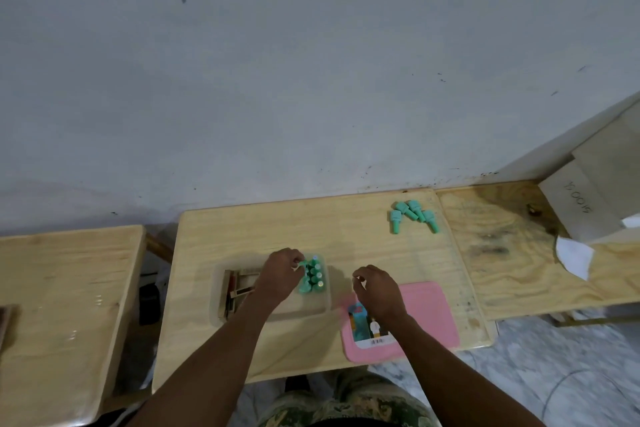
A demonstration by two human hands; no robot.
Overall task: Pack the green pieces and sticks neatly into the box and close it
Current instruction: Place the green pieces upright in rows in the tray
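Left hand (280,274) over the box (273,317), fingers pinching a green piece (302,266) beside the packed row (314,276). Sticks (235,288) lie in the box's left part. Right hand (377,288) hovers above the pink lid (429,308), loosely curled, empty. Seat your piece upright, touching its neighbours, no gap. Then fetch the loose pieces (414,215) at the tabletop's (242,229) far right corner. Lid last.
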